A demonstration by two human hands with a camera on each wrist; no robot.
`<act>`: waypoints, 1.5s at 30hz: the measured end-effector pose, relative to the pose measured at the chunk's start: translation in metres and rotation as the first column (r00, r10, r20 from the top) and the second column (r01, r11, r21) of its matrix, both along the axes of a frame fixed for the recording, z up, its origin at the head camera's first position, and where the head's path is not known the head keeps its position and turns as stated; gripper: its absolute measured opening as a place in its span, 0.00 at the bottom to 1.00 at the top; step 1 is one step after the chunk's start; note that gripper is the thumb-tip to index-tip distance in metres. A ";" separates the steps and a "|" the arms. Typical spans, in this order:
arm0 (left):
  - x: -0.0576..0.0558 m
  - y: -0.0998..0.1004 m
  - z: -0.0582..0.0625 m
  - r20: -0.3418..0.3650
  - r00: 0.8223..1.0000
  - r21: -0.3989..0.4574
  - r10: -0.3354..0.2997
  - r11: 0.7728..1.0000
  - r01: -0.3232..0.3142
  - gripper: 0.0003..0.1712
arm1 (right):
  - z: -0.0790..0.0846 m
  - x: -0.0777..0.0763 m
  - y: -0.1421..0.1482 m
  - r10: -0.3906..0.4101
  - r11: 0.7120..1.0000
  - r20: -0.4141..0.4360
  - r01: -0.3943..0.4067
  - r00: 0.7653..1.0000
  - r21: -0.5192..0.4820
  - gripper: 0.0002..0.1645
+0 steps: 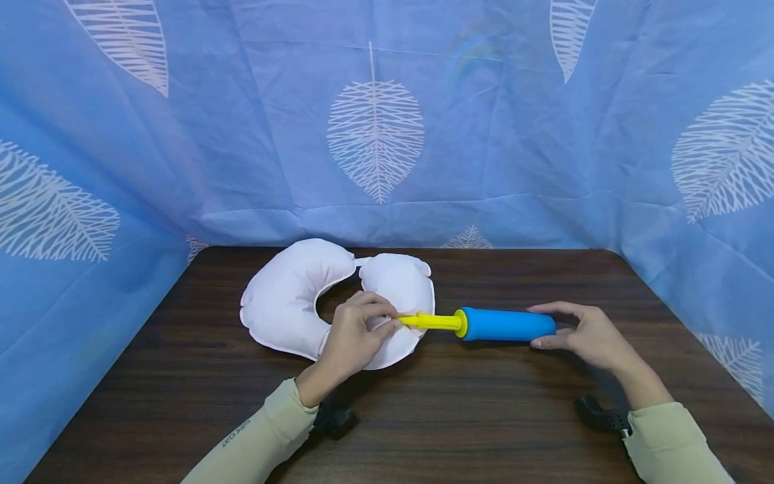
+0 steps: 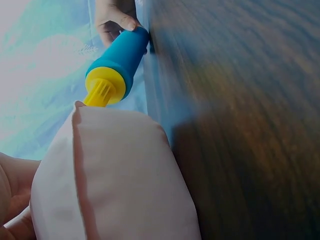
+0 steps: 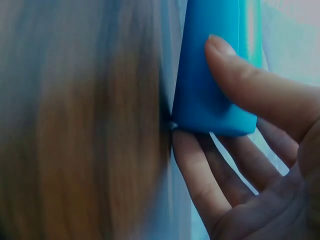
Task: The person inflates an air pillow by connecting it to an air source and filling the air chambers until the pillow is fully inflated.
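A white, puffed-up inflatable neck pillow (image 1: 283, 299) lies on the table, its curve toward the person. Over its right arm, my left hand (image 1: 357, 329) pinches the pillow where the yellow nozzle (image 1: 438, 322) of a hand pump meets it; the fingers hide the joint. The pump's blue barrel (image 1: 508, 325) lies sideways to the right of the pillow. Around the barrel's far right end, my right hand (image 1: 595, 333) holds with thumb and fingers on opposite sides. In the right wrist view the thumb (image 3: 240, 75) lies along the blue barrel, and the other fingers bend under its end.
The dark wood-grain table (image 1: 423, 417) ends at a back edge just behind the pillow. Blue cloth (image 1: 514, 134) with white leaf prints hangs around the back and sides. A black wrist camera (image 1: 335, 421) sits under the left sleeve, another (image 1: 598, 413) by the right sleeve.
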State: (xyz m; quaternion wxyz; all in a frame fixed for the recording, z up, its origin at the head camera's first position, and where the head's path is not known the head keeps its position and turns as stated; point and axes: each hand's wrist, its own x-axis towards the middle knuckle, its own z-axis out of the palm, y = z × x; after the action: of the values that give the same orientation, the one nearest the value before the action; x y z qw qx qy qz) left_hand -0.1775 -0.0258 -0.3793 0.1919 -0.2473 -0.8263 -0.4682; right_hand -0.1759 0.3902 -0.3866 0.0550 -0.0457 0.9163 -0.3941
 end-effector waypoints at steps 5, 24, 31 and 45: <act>-0.001 0.000 0.000 -0.008 1.000 0.007 -0.009 1.000 0.009 0.07 | 0.001 -0.001 0.013 -0.002 0.997 -0.029 0.004 1.000 0.083 0.39; -0.002 -0.002 0.001 -0.010 1.000 -0.018 -0.005 1.000 0.005 0.07 | -0.003 0.008 0.065 -0.100 0.976 -0.035 0.105 0.994 0.193 0.43; -0.001 -0.002 0.002 0.008 1.000 -0.013 -0.008 1.000 0.008 0.06 | 0.000 0.004 0.032 -0.042 0.987 -0.059 0.051 0.997 0.150 0.39; 0.000 -0.002 0.000 -0.025 1.000 -0.028 -0.009 1.000 0.009 0.06 | 0.005 0.002 -0.007 -0.006 1.000 -0.005 0.006 1.000 -0.004 0.39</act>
State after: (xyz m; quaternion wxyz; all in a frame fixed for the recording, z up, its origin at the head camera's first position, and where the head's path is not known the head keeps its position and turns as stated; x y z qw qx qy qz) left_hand -0.1774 -0.0277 -0.3789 0.1968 -0.2596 -0.8292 -0.4543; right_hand -0.1741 0.3827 -0.3819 0.0515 -0.0439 0.9157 -0.3962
